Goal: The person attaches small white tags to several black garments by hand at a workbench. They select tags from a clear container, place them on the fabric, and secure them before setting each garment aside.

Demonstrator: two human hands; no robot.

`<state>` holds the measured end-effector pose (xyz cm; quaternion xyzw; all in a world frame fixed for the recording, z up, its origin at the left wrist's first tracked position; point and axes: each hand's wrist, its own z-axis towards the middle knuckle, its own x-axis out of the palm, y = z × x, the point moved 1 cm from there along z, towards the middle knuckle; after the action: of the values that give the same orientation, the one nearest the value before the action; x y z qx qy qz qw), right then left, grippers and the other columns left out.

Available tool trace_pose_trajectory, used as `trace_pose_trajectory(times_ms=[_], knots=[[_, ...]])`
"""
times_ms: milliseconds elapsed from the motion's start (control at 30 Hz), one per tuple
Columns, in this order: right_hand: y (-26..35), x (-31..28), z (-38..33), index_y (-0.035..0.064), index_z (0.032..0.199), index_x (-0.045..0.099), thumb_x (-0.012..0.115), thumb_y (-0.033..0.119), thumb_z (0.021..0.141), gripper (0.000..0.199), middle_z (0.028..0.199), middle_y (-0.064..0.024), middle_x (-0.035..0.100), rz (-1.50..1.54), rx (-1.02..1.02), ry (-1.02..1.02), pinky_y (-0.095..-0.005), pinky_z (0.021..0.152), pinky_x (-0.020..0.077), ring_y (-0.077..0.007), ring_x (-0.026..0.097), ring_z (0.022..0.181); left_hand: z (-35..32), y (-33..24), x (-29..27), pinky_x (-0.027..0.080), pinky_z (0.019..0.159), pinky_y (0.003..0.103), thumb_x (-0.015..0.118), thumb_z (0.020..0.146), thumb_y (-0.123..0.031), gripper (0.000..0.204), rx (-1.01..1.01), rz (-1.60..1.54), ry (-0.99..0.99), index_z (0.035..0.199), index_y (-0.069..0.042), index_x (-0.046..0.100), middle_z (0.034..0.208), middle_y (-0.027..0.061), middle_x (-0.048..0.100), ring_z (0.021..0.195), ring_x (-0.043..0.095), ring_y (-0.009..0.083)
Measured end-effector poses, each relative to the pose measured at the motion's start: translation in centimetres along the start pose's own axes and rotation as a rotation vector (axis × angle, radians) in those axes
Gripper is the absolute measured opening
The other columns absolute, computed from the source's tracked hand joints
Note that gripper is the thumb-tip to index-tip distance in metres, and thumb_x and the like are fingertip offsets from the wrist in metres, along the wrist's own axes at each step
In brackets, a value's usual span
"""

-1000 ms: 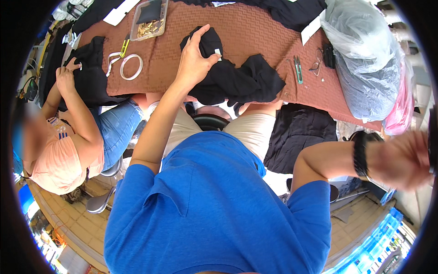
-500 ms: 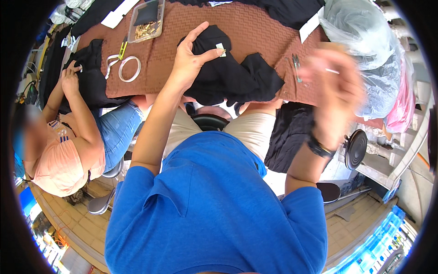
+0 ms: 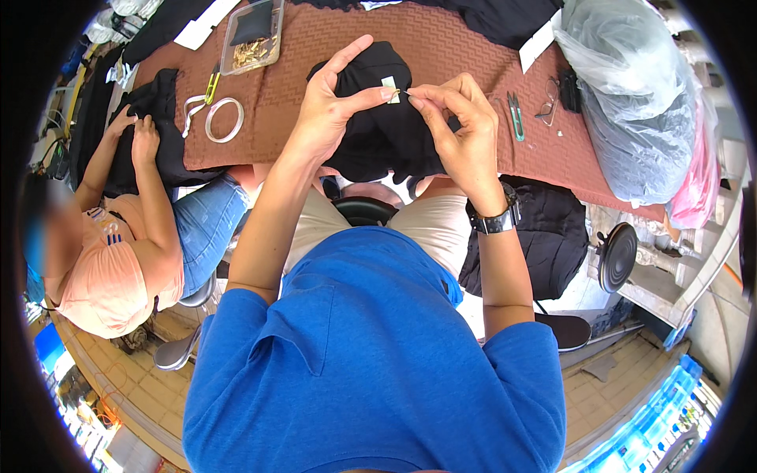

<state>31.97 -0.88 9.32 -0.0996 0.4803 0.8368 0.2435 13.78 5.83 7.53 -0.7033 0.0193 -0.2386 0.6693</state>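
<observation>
A black cloth garment [image 3: 378,146] lies bunched at the table's near edge, in front of me. My left hand [image 3: 327,106] holds its upper part, index finger stretched out behind the cloth and thumb pressing at a small pale label [image 3: 388,82]. The fingers of my right hand [image 3: 461,126] are pinched together right beside that label. A tiny thin thing shows between the two thumbs and fingertips, too small to name. Right of my right hand lie green-handled thread snips [image 3: 516,118].
A brown cloth covers the table [image 3: 331,24]. On it are a clear box [image 3: 227,59] of small gold pieces, yellow snips [image 3: 211,83] and a white ribbon coil [image 3: 225,120]. Large plastic bags [image 3: 631,102] stand at the right. A person [image 3: 110,268] handles black cloth at my left.
My right hand has swung from the right of the table to the label, where it now pinches. A short white strip showed at it before. My left hand stays on the garment.
</observation>
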Motion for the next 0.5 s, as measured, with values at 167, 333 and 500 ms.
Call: trace_pose_trajectory(times_ms=[167,333,500], knots=[[0.11,-0.31,0.07,0.0048,0.102,0.077,0.074,-0.002,0.084,0.019,0.079,-0.0053,0.056,-0.015,0.006,0.021,-0.0277,0.06,0.0462,-0.0139,0.055,0.066,-0.01,0.22,0.05,0.051,0.1,0.029,0.079,0.078,0.005,0.074,0.011,0.02,-0.007,0.146,-0.002,0.05,0.12,0.0104,0.068,0.107,0.066,0.0141],[-0.04,-0.33,0.14,0.0054,0.102,0.078,0.075,-0.001,0.084,0.018,0.078,-0.0055,0.056,-0.024,0.002,0.031,-0.0285,0.059,0.0454,-0.0148,0.054,0.065,-0.07,0.12,0.02,0.051,0.1,0.029,0.079,0.078,0.005,0.074,-0.006,0.021,0.002,0.146,-0.002,0.05,0.119,0.01,0.069,0.106,0.067,0.0139],[-0.2,-0.29,0.07,0.0055,0.101,0.078,0.075,0.0,0.084,0.018,0.077,-0.0054,0.056,-0.02,-0.003,0.028,-0.0282,0.059,0.045,-0.0147,0.054,0.066,0.0,0.23,-0.04,0.051,0.1,0.029,0.079,0.079,0.004,0.074,0.001,0.035,0.009,0.147,-0.002,0.049,0.119,0.0096,0.069,0.107,0.067,0.014]])
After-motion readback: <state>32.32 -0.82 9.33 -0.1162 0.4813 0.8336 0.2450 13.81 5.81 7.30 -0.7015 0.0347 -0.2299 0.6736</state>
